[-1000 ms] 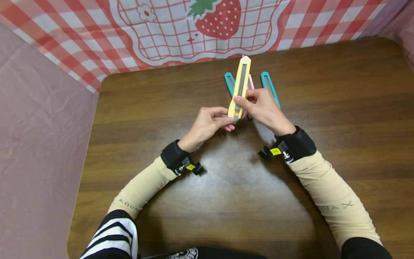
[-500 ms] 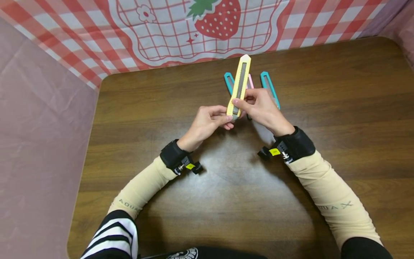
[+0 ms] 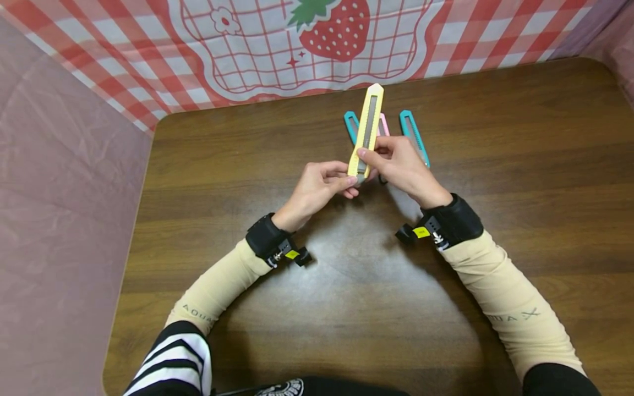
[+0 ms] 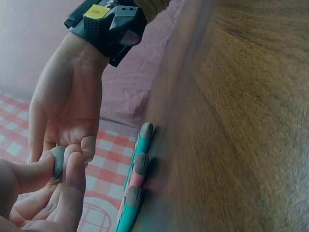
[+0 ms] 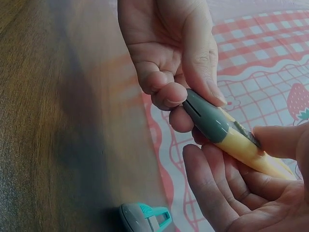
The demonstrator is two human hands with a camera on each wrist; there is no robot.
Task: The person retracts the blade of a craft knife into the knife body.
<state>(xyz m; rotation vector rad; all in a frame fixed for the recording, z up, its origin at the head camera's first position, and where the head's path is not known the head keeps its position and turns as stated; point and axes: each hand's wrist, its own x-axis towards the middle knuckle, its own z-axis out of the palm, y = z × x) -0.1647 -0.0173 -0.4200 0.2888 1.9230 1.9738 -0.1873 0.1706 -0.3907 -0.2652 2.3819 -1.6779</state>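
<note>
Both hands hold a yellow box cutter [image 3: 371, 113] over the table, nose pointing away toward the cloth. My left hand [image 3: 317, 190] pinches its grey end cap [image 5: 210, 118] between thumb and fingers. Around the lower body curls my right hand [image 3: 406, 168], its thumb on the slider in the front slot, as the right wrist view shows. No blade shows beyond the nose. Behind it lie a teal box cutter [image 3: 351, 125], partly hidden, a pink one [image 3: 383, 126], mostly hidden, and another teal box cutter [image 3: 414, 135] to the right.
The wooden table [image 3: 247, 143] runs under both forearms. At its far edge hangs a red and white checked cloth [image 3: 257, 49] with a strawberry print. A pink drape [image 3: 64, 220] borders the left side. Each wrist carries a black strap with a small camera.
A small blade tip stuck out of the yellow box cutter's nose one second ago; it is gone from view now. The right thumb and slider have shifted slightly toward the grey end.
</note>
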